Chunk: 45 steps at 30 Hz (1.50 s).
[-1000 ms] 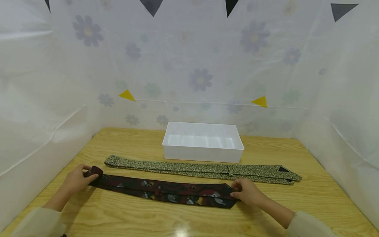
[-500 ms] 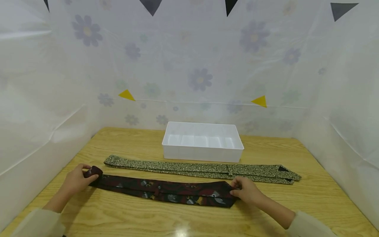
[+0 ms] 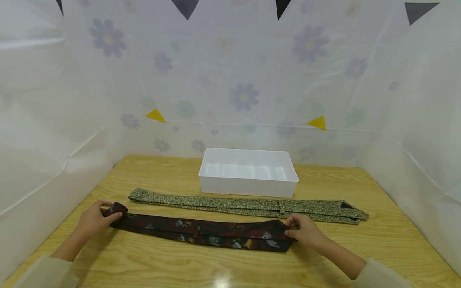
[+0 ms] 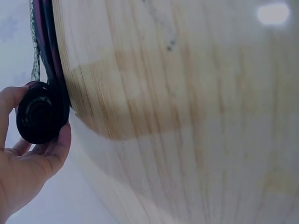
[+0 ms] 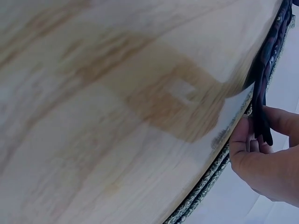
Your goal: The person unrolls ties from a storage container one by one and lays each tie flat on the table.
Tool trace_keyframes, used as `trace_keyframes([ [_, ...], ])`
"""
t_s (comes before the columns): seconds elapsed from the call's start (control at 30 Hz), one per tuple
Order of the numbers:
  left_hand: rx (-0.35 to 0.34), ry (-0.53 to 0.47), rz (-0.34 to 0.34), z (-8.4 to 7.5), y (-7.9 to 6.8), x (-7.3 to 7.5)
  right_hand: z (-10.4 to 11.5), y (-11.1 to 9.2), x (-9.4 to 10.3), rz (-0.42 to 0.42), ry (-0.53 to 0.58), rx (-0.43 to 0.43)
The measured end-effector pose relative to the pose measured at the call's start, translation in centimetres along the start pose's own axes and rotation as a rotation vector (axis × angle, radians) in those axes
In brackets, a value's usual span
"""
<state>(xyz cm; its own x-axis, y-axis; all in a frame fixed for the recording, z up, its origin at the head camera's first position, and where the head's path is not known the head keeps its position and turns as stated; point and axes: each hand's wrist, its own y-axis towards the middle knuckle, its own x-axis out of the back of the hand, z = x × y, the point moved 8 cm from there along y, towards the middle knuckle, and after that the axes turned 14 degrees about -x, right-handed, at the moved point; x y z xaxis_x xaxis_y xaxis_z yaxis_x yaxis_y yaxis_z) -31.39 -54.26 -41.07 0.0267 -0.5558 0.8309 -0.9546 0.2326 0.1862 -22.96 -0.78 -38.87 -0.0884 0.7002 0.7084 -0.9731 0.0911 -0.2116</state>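
A dark red and black patterned necktie (image 3: 230,234) lies lengthwise across the table, its left end wound into a small roll (image 3: 116,209). My left hand (image 3: 91,220) grips that roll between thumb and fingers; in the left wrist view the coil (image 4: 39,113) shows its spiral side. At the other end, my right hand (image 3: 306,232) pinches the tie's wide tip, which the right wrist view shows as folded dark cloth (image 5: 261,112) between thumb and fingers. Behind it, a green-and-cream patterned necktie (image 3: 216,203) lies folded lengthwise, touched by neither hand as far as I can see.
A white open box (image 3: 248,187) stands on the wooden table (image 3: 162,260) behind both ties. White plastic sheeting (image 3: 245,60) with flower prints closes off the back and the sides.
Very little differs. The right hand has shifted slightly right and away with the wide end, whose far corner sits a bit higher. The left hand still holds the roll in place.
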Motion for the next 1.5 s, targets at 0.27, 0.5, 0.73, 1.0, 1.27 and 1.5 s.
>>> trace_keyframes([
  [0.27, -0.001, -0.032, -0.010, -0.7, -0.1, -0.2, -1.0, 0.1, 0.7, -0.019, -0.002, -0.030],
  [0.5, -0.001, -0.061, -0.001, -1.3, -0.1, -0.5, -1.3, -0.2, 1.5, -0.031, -0.022, -0.029],
  [0.73, 0.003, -0.076, 0.002, -2.0, 0.0, -0.8, -1.8, -0.3, 2.3, -0.037, -0.028, -0.037],
  [1.0, 0.023, -0.105, 0.016, -2.6, 0.0, -1.2, -2.5, -0.3, 2.8, -0.023, -0.031, -0.080],
  [1.27, 0.018, -0.130, 0.019, -3.4, -0.1, -1.6, -3.3, -0.4, 3.6, -0.024, -0.040, -0.080],
  [1.5, 0.026, -0.152, 0.014, -3.6, -0.1, -2.2, -4.0, -0.6, 4.0, -0.023, -0.052, -0.096],
])
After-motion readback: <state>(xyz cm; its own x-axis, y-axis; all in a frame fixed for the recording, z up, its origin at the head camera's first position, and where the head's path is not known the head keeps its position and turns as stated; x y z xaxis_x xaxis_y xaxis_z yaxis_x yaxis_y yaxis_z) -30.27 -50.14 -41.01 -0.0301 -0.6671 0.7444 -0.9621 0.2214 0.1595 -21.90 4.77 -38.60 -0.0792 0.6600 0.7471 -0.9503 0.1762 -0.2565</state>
